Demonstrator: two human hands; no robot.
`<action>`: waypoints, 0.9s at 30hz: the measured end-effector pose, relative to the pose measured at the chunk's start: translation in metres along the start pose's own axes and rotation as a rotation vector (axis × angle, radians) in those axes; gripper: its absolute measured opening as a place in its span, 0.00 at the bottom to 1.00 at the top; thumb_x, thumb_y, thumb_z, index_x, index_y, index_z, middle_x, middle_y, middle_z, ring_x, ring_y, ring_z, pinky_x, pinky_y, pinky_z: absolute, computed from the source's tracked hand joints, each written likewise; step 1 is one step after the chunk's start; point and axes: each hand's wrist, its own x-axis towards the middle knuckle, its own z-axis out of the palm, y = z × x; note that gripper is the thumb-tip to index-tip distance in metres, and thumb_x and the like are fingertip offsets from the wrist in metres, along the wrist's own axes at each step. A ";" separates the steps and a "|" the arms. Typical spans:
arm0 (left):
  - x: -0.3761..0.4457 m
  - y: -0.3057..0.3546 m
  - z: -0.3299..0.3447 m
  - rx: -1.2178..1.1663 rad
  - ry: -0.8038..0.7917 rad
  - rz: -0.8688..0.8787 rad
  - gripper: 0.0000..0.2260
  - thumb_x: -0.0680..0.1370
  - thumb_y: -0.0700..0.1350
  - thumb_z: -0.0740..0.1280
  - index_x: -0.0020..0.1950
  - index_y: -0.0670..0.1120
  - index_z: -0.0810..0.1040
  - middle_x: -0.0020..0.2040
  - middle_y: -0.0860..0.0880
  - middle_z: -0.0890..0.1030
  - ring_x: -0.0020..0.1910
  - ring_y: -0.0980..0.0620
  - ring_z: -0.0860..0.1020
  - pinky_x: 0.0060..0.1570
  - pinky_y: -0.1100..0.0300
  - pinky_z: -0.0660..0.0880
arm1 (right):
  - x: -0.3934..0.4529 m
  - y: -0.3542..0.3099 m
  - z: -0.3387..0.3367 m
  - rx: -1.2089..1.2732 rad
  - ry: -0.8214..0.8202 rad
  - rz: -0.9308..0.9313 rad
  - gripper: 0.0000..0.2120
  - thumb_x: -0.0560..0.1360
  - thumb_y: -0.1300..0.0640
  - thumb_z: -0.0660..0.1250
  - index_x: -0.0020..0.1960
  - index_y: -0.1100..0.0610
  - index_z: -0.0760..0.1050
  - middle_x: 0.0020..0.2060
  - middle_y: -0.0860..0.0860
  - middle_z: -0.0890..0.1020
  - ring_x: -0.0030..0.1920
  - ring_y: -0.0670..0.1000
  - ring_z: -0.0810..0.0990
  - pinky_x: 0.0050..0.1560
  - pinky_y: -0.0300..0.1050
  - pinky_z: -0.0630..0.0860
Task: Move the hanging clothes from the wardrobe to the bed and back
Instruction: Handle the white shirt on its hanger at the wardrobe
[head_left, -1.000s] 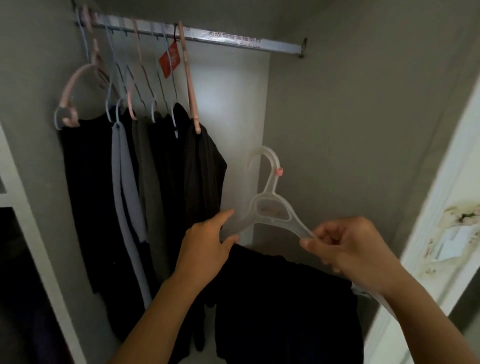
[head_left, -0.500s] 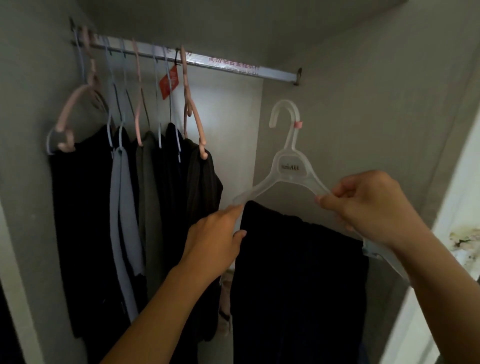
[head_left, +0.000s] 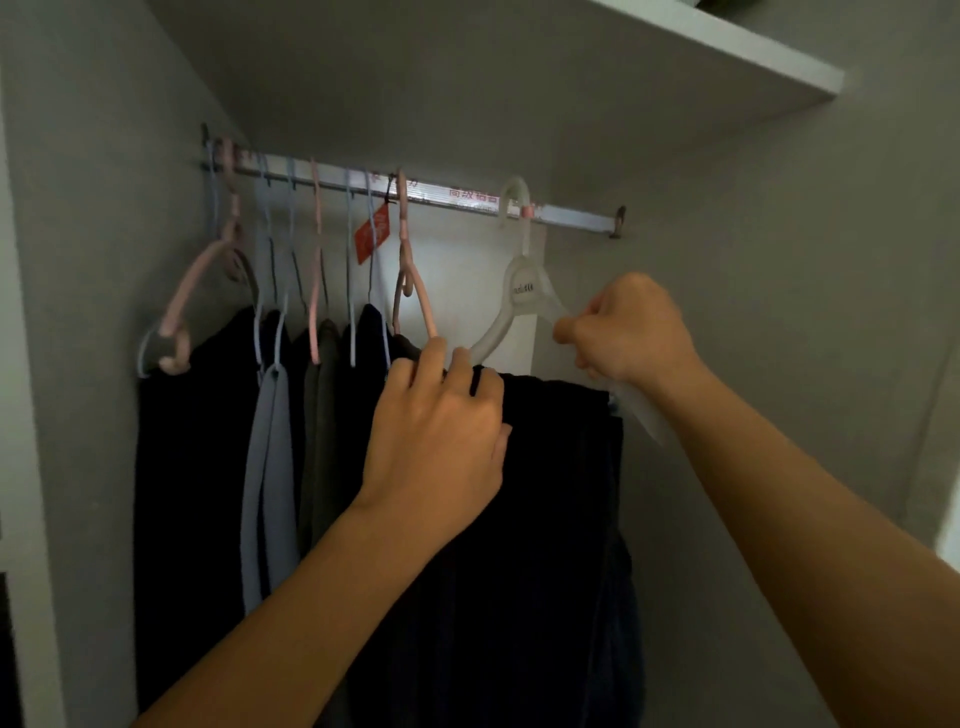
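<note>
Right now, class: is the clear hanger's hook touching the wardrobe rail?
Touching. The head view shows the clear hanger's hook looped over the wardrobe rail, with no gap visible.

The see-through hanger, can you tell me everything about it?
The see-through hanger looks like frosted, whitish plastic. Its curved hook, with a small pink clip at the neck, sits over the metal rod, right of the other hangers. A flat middle plate bears tiny lettering. It hangs tilted, right arm lower. A dark garment drapes from it. The right hand grips its right arm; the left hand holds its left end and the cloth.
</note>
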 end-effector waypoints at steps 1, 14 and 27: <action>0.004 -0.003 -0.002 0.014 0.002 -0.007 0.18 0.76 0.52 0.68 0.61 0.42 0.80 0.61 0.40 0.80 0.67 0.38 0.71 0.56 0.46 0.70 | 0.006 -0.005 0.004 -0.009 0.003 -0.003 0.14 0.66 0.52 0.72 0.37 0.65 0.81 0.29 0.57 0.83 0.33 0.57 0.84 0.42 0.55 0.83; 0.028 -0.031 0.006 0.119 -0.013 -0.067 0.12 0.76 0.46 0.66 0.58 0.46 0.80 0.53 0.46 0.82 0.55 0.44 0.76 0.56 0.50 0.66 | 0.062 -0.052 0.049 0.017 0.044 -0.039 0.18 0.70 0.47 0.69 0.42 0.64 0.81 0.34 0.54 0.84 0.36 0.54 0.84 0.43 0.52 0.82; 0.034 -0.034 0.006 0.144 0.016 -0.052 0.03 0.72 0.45 0.73 0.44 0.47 0.82 0.36 0.48 0.82 0.42 0.45 0.79 0.50 0.51 0.70 | 0.101 -0.090 0.082 0.075 0.037 -0.054 0.04 0.68 0.57 0.68 0.38 0.57 0.74 0.35 0.53 0.80 0.37 0.54 0.79 0.30 0.40 0.67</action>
